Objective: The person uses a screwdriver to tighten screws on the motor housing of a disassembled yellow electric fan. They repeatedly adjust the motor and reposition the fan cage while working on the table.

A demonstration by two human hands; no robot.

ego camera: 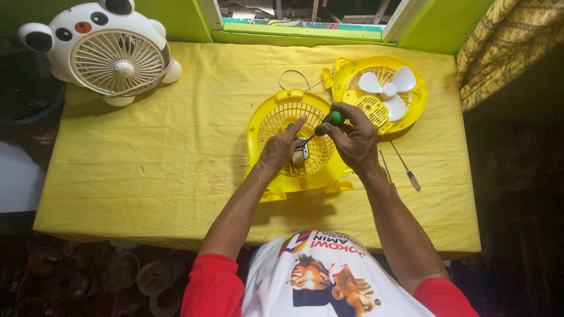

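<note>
A yellow fan housing half (276, 126) with a round grille lies in the middle of the table. My left hand (281, 148) rests on the grille, fingers steadying a small grey motor part (299, 154) at its centre. My right hand (352, 138) grips a green-handled screwdriver (330, 120), whose tip points down-left into the part. Behind it lies the other yellow fan half (405, 73) with a white three-blade propeller (389, 91), joined by a thin white wire (296, 75).
A white panda-shaped fan (111, 56) stands at the table's far left corner. Two thin screwdrivers (406, 170) lie right of my right wrist. A yellow cloth (147, 158) covers the table; a green window ledge (299, 36) runs behind and a curtain (508, 47) hangs at right.
</note>
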